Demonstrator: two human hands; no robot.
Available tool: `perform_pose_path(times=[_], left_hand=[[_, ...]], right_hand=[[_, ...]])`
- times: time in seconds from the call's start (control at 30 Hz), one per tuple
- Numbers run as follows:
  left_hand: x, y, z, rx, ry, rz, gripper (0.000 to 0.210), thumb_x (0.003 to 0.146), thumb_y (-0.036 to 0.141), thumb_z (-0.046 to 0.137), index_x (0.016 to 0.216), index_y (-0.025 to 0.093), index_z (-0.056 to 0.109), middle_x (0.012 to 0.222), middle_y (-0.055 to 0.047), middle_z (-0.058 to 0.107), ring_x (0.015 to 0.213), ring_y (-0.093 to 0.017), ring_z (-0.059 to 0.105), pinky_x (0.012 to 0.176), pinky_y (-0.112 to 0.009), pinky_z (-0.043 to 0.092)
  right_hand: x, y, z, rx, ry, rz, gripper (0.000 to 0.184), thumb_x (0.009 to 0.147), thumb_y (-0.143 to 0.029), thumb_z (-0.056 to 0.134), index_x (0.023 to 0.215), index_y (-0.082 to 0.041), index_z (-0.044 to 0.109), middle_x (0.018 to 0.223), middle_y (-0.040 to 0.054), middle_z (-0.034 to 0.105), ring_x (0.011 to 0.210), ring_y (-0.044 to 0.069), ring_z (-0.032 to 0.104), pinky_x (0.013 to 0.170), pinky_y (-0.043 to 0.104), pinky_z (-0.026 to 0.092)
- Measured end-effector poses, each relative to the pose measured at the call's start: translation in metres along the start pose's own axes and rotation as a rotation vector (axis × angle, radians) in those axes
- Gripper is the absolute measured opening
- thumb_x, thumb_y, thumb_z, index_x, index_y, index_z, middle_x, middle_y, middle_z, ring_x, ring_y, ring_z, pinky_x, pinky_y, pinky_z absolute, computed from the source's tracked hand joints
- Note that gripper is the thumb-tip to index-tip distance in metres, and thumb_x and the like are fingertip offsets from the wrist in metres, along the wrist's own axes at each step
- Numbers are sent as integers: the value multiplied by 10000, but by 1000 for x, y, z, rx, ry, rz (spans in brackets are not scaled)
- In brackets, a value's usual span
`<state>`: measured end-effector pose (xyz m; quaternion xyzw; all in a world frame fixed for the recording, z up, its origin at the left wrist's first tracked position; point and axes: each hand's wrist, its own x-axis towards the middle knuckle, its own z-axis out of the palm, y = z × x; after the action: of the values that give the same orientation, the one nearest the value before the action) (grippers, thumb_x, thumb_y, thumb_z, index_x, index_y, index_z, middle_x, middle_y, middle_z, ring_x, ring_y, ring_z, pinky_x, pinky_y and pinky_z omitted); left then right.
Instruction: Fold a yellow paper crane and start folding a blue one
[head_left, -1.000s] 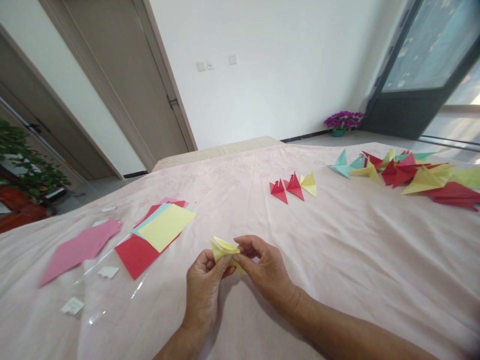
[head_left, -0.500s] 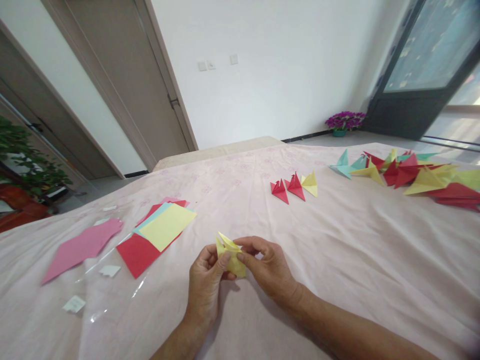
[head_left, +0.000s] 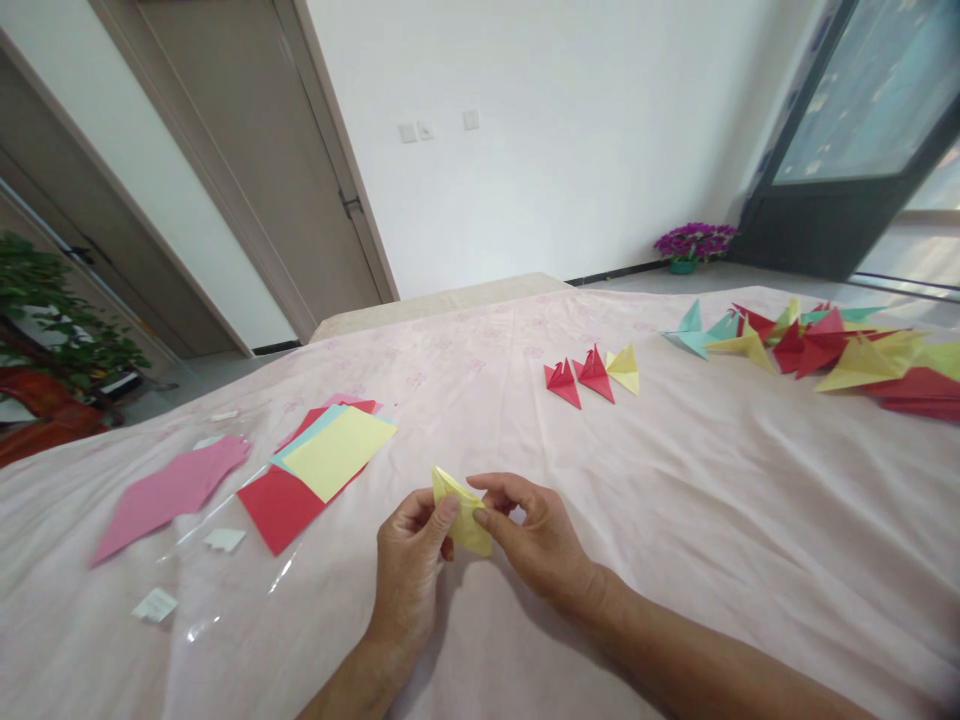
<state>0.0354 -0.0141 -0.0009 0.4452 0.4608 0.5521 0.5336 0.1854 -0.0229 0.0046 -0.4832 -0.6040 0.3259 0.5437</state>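
Folded yellow paper (head_left: 471,533), one: between both hands, over pink cloth (head_left: 675,520); long axis slanting from far left to near right.
Left hand (head_left: 411,548): gripping the paper's left side, thumb in front.
Right hand (head_left: 538,532): thumb on the paper's right edge, forefinger apart; whether fingers close behind, cannot tell.
Nearer hand: neither; both touch.
Loose coloured sheets (head_left: 341,458): left of the paper, beyond.
Three small folded pieces (head_left: 595,380): right, beyond.
Mixed folded heap (head_left: 874,362): farther right.

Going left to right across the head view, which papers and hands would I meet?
Pink paper, flat yellow sheet, left hand, folded yellow paper, right hand, small yellow figure, colourful heap of folded figures.
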Motion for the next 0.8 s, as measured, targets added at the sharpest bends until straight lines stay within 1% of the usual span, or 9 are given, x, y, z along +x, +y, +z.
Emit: perform_pose_path(times=[0.13,0.23,0.3,0.43,0.5,0.67,0.8], left_hand=[[-3,0,1,27,35,24,283,769,424,746,772,153,664,613,40,549,507,-55,413,461,-173,332],[-6,1,2,66,52,45,285,774,420,741,734,155,642,583,50,522,497,-55,402,457,-173,321],[-7,2,3,76,57,47,285,774,419,741,731,159,633,577,55,512,493,-56,396,453,-172,315],[-8,3,5,83,87,48,299,754,428,754,715,160,628,560,58,494,498,-62,388,459,-172,320],[-8,4,5,92,98,62,304,742,424,766,699,156,630,575,48,514,526,-69,417,486,-172,348],[-6,5,5,63,50,67,273,759,410,755,757,161,643,688,16,609,630,-100,522,588,-195,435],[-2,6,4,27,56,58,270,749,400,765,840,160,678,757,-2,653,666,-108,558,615,-202,458]], right_hand=[[-2,-5,0,-64,-20,-24,228,794,-193,633,996,-194,739,758,7,693,677,134,611,677,252,485],[-3,-9,1,-99,-46,8,132,817,-220,648,888,-213,759,747,1,699,674,133,606,664,246,468],[-3,-11,2,-89,-48,35,111,827,-241,655,850,-215,761,741,0,702,673,133,607,657,241,460],[-1,-12,4,-54,-27,87,155,832,-320,669,784,-193,745,708,10,693,642,134,598,616,237,450],[0,-12,5,-66,-16,81,187,838,-344,663,757,-190,732,686,10,679,626,132,585,604,237,444],[0,-13,4,-154,-21,-1,181,857,-282,610,729,-184,692,690,12,652,644,137,574,620,249,431],[1,-13,3,-152,-49,-18,182,859,-258,582,725,-182,678,695,15,637,664,144,576,629,252,426]])
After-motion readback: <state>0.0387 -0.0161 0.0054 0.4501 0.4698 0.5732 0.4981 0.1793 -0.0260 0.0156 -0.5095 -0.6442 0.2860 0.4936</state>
